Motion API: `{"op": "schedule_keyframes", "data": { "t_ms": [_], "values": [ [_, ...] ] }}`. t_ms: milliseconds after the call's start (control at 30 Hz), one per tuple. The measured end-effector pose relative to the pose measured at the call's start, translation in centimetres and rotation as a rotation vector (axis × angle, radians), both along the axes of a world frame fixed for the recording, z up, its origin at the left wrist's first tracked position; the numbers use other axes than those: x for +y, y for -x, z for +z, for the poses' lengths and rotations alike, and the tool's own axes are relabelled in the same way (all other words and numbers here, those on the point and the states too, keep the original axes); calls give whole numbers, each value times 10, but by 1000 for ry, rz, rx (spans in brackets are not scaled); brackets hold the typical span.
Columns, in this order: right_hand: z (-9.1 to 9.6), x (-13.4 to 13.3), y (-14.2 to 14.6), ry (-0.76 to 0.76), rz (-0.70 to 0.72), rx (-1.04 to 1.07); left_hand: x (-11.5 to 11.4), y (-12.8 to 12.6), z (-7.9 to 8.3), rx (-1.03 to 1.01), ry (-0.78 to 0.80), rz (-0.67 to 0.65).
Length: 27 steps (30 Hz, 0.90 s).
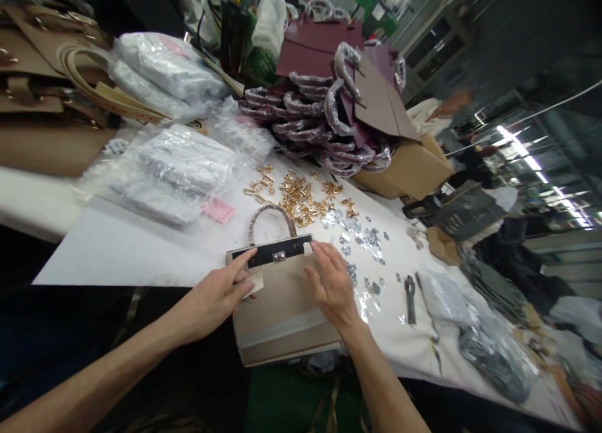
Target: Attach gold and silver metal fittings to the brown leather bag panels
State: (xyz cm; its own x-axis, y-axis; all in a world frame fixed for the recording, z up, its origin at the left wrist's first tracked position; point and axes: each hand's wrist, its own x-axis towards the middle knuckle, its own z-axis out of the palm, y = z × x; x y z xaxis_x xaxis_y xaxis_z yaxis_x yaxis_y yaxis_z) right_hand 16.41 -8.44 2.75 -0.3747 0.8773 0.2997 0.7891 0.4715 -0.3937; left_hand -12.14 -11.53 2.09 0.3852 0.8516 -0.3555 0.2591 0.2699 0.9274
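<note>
A beige handbag panel (286, 295) lies at the table's front edge, its lower part hanging over. Along its top runs a black strip (266, 254) with a small metal clasp plate (279, 257) in the middle. A wrapped handle loop (271, 210) rises behind it. My left hand (221, 295) pinches a small cream strip (255, 284) between thumb and fingers, the index finger stretched onto the black strip. On the panel's right side rests my right hand (332, 279), fingers extended and thumb apart, fingertips touching a small white tab (308, 248) at the top edge.
Gold fittings (298, 197) and silver plates (367, 238) lie scattered beyond the panel. Pliers (410, 298) rest at the right. Plastic-wrapped bundles (183, 163) and brown bags (42, 132) stand left, maroon bag parts (320, 44) behind. A person (437, 113) is in the background.
</note>
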Motion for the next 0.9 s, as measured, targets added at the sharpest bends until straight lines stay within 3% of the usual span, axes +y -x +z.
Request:
{"op": "schedule_keyframes", "data": {
  "t_ms": [67,133,200,300,600,733,900],
  "values": [
    [24,-3,17,18,54,96,-4,1,4,48,-39,-8],
    [43,-7,38,121,199,150,-7,1,9,82,-74,-16],
    [52,-11,58,215,343,154,-11,2,14,103,-118,-30],
    [54,-13,78,285,437,103,-16,2,23,122,-169,-65],
    [68,-21,87,336,424,36,-27,8,42,113,-253,-88],
    [71,-27,81,332,376,24,-27,9,45,122,-207,-61],
    [69,-32,74,351,365,37,-26,12,43,133,-292,-101]
  ]
}}
